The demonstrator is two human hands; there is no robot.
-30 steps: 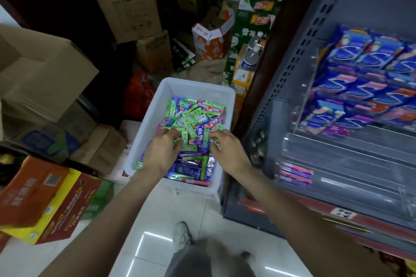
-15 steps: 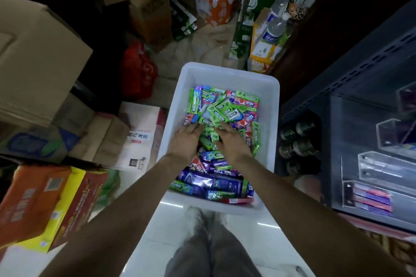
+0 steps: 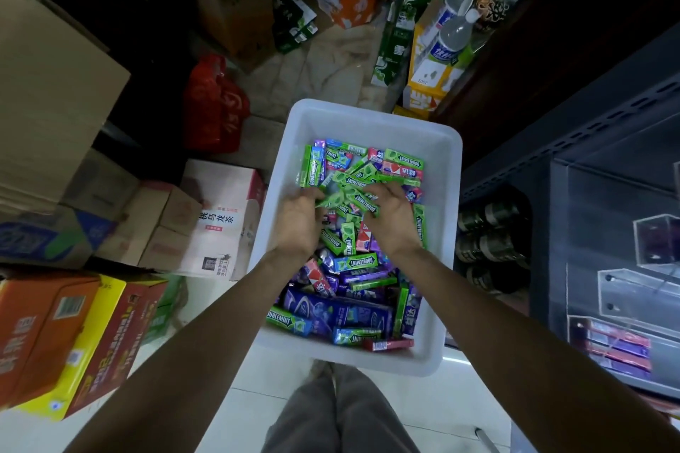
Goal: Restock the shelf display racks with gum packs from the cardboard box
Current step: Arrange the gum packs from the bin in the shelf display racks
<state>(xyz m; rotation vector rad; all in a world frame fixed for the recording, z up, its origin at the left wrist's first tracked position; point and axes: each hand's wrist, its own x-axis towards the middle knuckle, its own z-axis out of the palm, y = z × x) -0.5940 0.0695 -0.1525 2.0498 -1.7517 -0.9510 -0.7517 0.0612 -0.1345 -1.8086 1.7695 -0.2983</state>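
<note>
A white plastic bin is set on the floor directly below the person, just beside the grey shelf unit, presumably so that stock can be lifted straight across to the racks; no cardboard box is seen holding gum, the packs being kept in this bin instead. The gum packs are heaped loose and crisscrossed, mostly green Doublemint sticks with purple, blue and red-and-white ones mixed in; an exact count cannot be made, as many are buried, but well over 30 are visible. 2 hands are lowered into the heap. The left hand is curled, fingers bent round a cluster of green packs at the middle of the pile; the right hand is likewise curled against the same cluster from the other side, so the bundle is pinched between both, judged to be a sorting of one flavour into a handful before it is carried over. The number held appears to be about 5, though overlap prevents certainty. At the right edge 3 clear acrylic rack trays are made out on the shelf; the lowest holds about 4 red and purple packs, the 2 above look unfilled, which suggests restocking is at an early stage. Cardboard cartons are stacked to the left, and 2 plastic bottles stand on a carton beyond the bin.
</note>
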